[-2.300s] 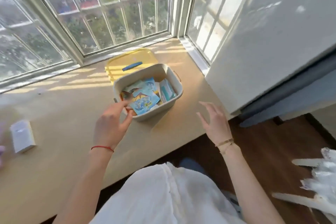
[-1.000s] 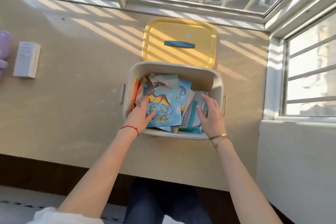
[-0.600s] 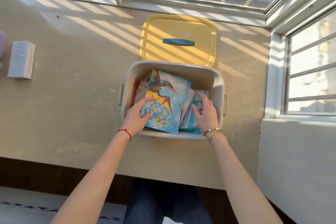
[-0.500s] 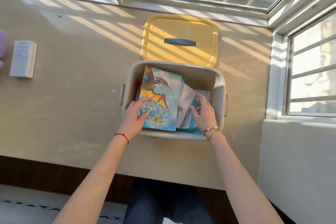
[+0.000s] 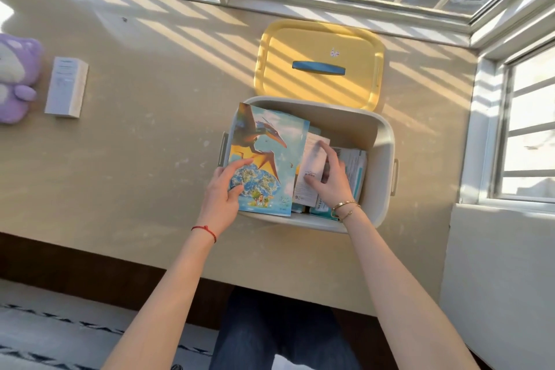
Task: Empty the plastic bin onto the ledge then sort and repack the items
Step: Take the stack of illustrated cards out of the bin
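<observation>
a sunlit beige ledge (image 5: 135,159) runs under a window, seen from above; on it sits an open white plastic bin (image 5: 380,141), its yellow lid (image 5: 318,48) with a blue handle lying flat just behind it against the window frame. the left hand (image 5: 222,192) grips the lower left edge of a blue pterosaur booklet (image 5: 267,159) tilted up over the bin's left rim, thumb on its cover; the right hand (image 5: 330,177) pinches a white paper packet (image 5: 309,171) inside the bin, above teal and white packets (image 5: 356,165). far left on the ledge, well apart from the bin, lie a white box (image 5: 66,85) and a purple plush toy (image 5: 16,78).
</observation>
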Demonstrator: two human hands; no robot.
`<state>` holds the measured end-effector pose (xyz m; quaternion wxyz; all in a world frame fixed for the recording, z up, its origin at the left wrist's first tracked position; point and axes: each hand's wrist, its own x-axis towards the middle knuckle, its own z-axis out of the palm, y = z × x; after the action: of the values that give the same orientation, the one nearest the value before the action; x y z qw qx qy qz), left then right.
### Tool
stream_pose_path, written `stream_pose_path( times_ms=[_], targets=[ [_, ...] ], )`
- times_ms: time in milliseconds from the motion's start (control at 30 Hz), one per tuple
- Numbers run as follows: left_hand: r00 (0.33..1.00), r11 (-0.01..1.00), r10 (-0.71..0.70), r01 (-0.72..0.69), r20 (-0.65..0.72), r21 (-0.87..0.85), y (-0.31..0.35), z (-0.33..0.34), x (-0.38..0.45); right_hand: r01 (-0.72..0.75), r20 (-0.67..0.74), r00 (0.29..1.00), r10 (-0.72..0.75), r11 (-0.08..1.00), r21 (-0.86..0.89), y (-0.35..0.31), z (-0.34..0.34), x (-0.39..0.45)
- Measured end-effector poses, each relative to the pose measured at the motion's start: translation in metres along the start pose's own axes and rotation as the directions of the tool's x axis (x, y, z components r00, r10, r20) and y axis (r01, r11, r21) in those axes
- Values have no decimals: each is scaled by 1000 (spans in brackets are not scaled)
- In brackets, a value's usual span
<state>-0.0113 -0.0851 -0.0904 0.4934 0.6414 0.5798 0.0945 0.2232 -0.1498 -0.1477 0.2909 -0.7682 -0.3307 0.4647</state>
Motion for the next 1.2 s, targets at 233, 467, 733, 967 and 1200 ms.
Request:
stream_pose_path(
  times_ms=[233, 467, 733, 967, 1200],
  targets=[
    [1000, 993, -25, 23, -15, -118, 3, -4, -11, 65, -43, 997, -59, 987, 145, -3, -12, -18],
    [999, 975, 16, -24, -40, -220, 22, -18, -34, 152, -84, 987, -135, 954, 257, -20, -44, -67],
    [993, 950, 63, -91, -103, -298, 50, -51, -95, 288, -98, 958, -271, 905, 313, -59, -67, -138],
    [972, 950, 48, -115, -229, -289, 42, -83, -182, 367, -6, 924, -383, 880, 300, -83, -55, -192],
    [937, 943, 12, -126, -349, -307, -5, -120, -262, 421, 111, 879, -464, 864, 276, -98, -8, -234]
  ],
)
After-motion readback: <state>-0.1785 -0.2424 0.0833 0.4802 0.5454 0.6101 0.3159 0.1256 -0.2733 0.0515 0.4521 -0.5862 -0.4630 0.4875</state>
